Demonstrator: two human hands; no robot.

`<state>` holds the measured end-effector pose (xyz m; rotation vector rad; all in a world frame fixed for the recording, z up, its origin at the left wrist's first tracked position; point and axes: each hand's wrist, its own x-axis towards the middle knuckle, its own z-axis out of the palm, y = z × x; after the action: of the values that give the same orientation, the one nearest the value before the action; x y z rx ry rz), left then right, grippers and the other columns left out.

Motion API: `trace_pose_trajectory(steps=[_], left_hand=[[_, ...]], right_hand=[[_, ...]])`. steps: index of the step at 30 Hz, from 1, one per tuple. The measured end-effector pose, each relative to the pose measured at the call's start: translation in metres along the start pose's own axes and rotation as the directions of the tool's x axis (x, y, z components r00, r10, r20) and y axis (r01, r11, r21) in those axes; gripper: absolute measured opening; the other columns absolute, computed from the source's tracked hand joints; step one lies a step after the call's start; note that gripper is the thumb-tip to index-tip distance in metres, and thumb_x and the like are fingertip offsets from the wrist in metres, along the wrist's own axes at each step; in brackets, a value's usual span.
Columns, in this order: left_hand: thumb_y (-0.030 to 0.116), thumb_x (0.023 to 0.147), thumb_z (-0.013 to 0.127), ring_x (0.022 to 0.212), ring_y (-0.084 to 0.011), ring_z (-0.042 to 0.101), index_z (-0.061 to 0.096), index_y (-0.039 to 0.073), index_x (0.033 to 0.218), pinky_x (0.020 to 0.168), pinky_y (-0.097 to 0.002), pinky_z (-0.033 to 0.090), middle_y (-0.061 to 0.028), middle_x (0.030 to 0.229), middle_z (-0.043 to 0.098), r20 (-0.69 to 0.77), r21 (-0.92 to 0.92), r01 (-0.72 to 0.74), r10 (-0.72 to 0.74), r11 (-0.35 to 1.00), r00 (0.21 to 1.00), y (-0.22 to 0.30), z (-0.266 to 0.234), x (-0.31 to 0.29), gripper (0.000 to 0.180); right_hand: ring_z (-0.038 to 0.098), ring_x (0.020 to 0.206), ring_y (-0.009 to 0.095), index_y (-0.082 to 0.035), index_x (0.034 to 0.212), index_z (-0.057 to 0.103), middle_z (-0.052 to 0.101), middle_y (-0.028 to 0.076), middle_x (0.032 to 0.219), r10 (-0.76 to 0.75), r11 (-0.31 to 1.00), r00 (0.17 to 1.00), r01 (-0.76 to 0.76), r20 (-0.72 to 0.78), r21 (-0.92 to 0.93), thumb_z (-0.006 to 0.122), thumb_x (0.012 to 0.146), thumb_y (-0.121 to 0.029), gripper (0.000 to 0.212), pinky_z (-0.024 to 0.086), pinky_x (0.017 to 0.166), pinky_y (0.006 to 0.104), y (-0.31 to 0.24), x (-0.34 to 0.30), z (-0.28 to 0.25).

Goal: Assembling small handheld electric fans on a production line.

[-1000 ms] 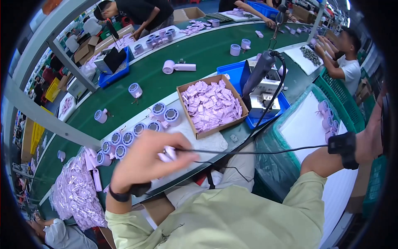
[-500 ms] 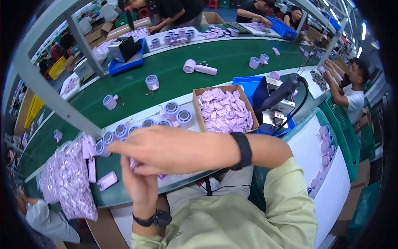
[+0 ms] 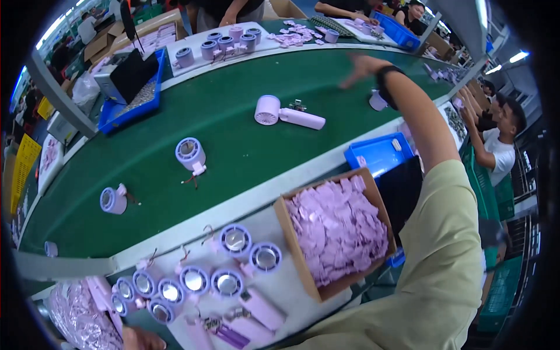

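My right hand reaches over the green conveyor belt, blurred, fingers apart and seemingly holding nothing. Close to its wrist is a lilac cylindrical fan head. A lilac handheld fan with a handle lies on the belt, left of the hand, a small circuit part beside it. My left hand is cut off by the lower edge, and its grip is hidden. Near it, several round fan heads with blue-violet rims stand on the white work surface. Lilac handle shells lie beside them, some with circuit boards.
A cardboard box of small lilac parts stands right of the fan heads, near a blue tray. A bag of lilac parts lies lower left. Metal frame posts rise at the left. Co-workers sit across the belt and at right.
My hands, together over the near work surface before, are now apart. The right has swung far out over the belt; the left is at the lower edge. My view has shifted and tilted.
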<state>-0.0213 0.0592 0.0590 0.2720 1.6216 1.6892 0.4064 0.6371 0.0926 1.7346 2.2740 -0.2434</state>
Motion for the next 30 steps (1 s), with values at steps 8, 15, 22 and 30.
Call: trace_pose_trajectory(steps=[8, 15, 22, 30], left_hand=[[0.025, 0.094, 0.055, 0.049, -0.0075, 0.026, 0.036, 0.016, 0.067, 0.046, -0.025, 0.019, 0.0036, 0.058, 0.027, -0.201, 0.342, -0.104, 0.181, 0.934, 0.963, 0.0, 0.038, 0.04, 0.034], [0.025, 0.093, 0.054, 0.049, -0.0077, 0.025, 0.036, 0.015, 0.068, 0.045, -0.0252, 0.018, 0.0031, 0.058, 0.028, -0.229, 0.361, -0.074, 0.165, 0.93, 0.959, -0.006, 0.036, 0.053, 0.033], [0.02, 0.094, 0.053, 0.048, -0.0078, 0.024, 0.036, 0.014, 0.068, 0.044, -0.0247, 0.019, 0.0026, 0.058, 0.028, -0.298, 0.391, -0.048, 0.176, 0.919, 0.938, -0.001, 0.033, 0.049, 0.032], [0.015, 0.095, 0.052, 0.049, -0.0074, 0.025, 0.042, 0.011, 0.071, 0.044, -0.024, 0.021, 0.0027, 0.059, 0.03, -0.293, 0.404, -0.058, 0.19, 0.913, 0.937, 0.0, 0.021, 0.042, 0.027]], right_hand=[[0.041, 0.132, 0.039, -0.011, 0.143, 0.044, 0.034, 0.024, 0.148, 0.277, 0.946, 0.96, -0.279, -0.035, -0.164, 0.08, 0.053, -0.067, 0.112, 0.036, 0.109, 0.0489, 0.182, 0.012, 0.085], [0.054, 0.118, 0.033, -0.005, 0.124, 0.061, 0.047, 0.022, 0.136, 0.304, 0.95, 0.938, -0.285, -0.168, 0.128, 0.077, 0.059, -0.067, 0.091, 0.04, 0.106, 0.0465, 0.196, 0.031, 0.087], [0.066, 0.096, 0.023, -0.009, 0.129, 0.059, 0.064, 0.013, 0.115, 0.469, 0.822, 0.883, -0.429, -0.019, 0.375, 0.074, 0.061, -0.07, 0.093, 0.056, 0.083, 0.0404, 0.174, 0.042, 0.084], [0.065, 0.079, 0.016, -0.013, 0.124, 0.059, 0.063, 0.006, 0.099, 0.059, 0.899, 0.997, -0.035, -0.041, 0.436, 0.068, 0.073, -0.067, 0.075, 0.056, 0.058, 0.0319, 0.031, 0.109, 0.032]])
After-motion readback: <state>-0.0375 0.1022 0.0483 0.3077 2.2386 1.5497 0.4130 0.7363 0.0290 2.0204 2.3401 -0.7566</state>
